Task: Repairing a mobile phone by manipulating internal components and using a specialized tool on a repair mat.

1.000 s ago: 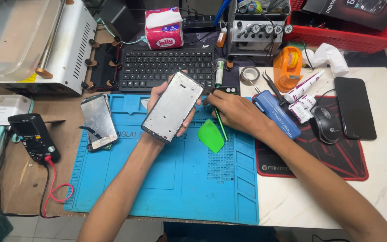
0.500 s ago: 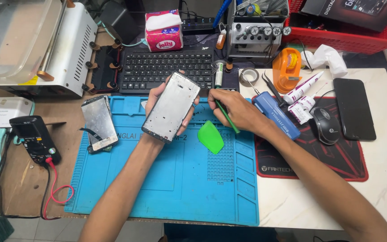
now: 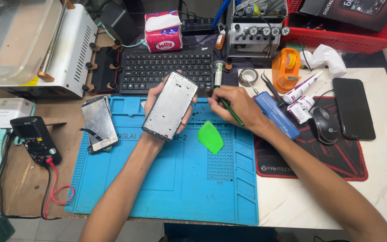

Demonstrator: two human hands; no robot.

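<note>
Here, at the far left of the bench [image 3: 292, 201], a black handheld multimeter [image 3: 34, 140] with red and black leads lies on the brown surface, in front of a white metal machine with a clear cover [image 3: 36, 42]. Just right of the meter, a detached silver phone display panel [image 3: 99, 124] rests on the left edge of the blue silicone work mat [image 3: 171, 188].

The left hand [image 3: 164, 105] holds a silver rectangular phone frame [image 3: 170, 106] above the upper part of the mat, tilted with its top end toward the black keyboard [image 3: 166, 71]. The fingers [image 3: 188, 115] wrap around the right edge of the frame and the thumb sits on the left edge, closed in a firm grip.

A bright green plastic opening pick [image 3: 210, 136] lies flat on the mat, just right of the frame and apart from both hands.

The right hand [image 3: 236, 107] is close beside the frame's upper right corner. Its fingers are closed around a thin green-handled tool [image 3: 231, 112]; the tool tip is near the frame, but contact cannot be determined.

Further right, a blue rectangular case [image 3: 276, 114] lies under the right wrist, followed by white adhesive tubes [image 3: 301, 89], a black computer mouse [image 3: 324, 125] on a black and red mouse pad [image 3: 337, 157], and a black smartphone [image 3: 353, 107].
</note>
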